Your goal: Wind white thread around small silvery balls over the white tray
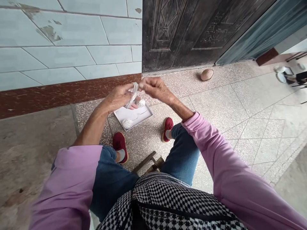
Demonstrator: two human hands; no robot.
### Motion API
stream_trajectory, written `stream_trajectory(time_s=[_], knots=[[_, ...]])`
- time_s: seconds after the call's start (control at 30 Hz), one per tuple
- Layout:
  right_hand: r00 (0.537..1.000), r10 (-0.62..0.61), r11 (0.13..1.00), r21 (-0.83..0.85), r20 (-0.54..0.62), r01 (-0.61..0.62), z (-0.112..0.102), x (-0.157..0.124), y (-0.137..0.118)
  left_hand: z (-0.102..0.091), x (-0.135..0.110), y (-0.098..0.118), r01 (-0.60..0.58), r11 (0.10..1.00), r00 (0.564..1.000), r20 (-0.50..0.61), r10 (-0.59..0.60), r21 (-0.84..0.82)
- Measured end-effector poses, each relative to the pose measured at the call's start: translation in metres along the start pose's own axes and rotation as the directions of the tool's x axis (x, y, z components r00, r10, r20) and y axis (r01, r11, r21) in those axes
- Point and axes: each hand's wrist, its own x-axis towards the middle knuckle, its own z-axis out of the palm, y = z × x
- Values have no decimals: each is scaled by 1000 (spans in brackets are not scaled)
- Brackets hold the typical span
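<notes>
Loops of white yarn [134, 94] lie around my left hand [121, 97], whose fingers point forward and carry the strands. Close beside it, my right hand [151, 86] is closed in a pinch at the top of the loops, with the strand at its fingertips too fine to make out well. Below both hands a shallow white box lid [121, 115] rests on the floor. One ball of white yarn [127, 123] sits in its near corner. Another white ball [141, 103] is at the far side, partly behind my left fingers. A thin thread runs across the lid between them.
Ahead are a light tiled wall [72, 35] and a dark carved door [177, 32]. A round pinkish object [207, 74] lies on the speckled floor by the door. My red shoes [168, 126] flank the lid, and part of a wooden stool [153, 163] shows beneath me.
</notes>
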Motion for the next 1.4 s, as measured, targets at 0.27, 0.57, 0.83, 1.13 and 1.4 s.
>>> stream_trajectory(time_s=[0.27,0.57,0.83,1.13,1.4], knots=[[985,103,992,-52,-137,-111,-26,18,41,-6,-8,8,76,957,933,360,31,-281],[999,42,998,-55,20,-40,33,10,28,-27,10,-2,-145,883,989,-48,139,-445],[932,114,977,-208,345,-43,66,-20,-14,-22,6,-2,-105,965,985,-159,67,-242],[995,17,997,-71,102,-10,-5,16,28,-6,14,-25,124,992,975,187,-117,-23],[997,30,994,108,-67,-22,-31,25,53,-12,-4,1,32,953,959,278,56,-301]])
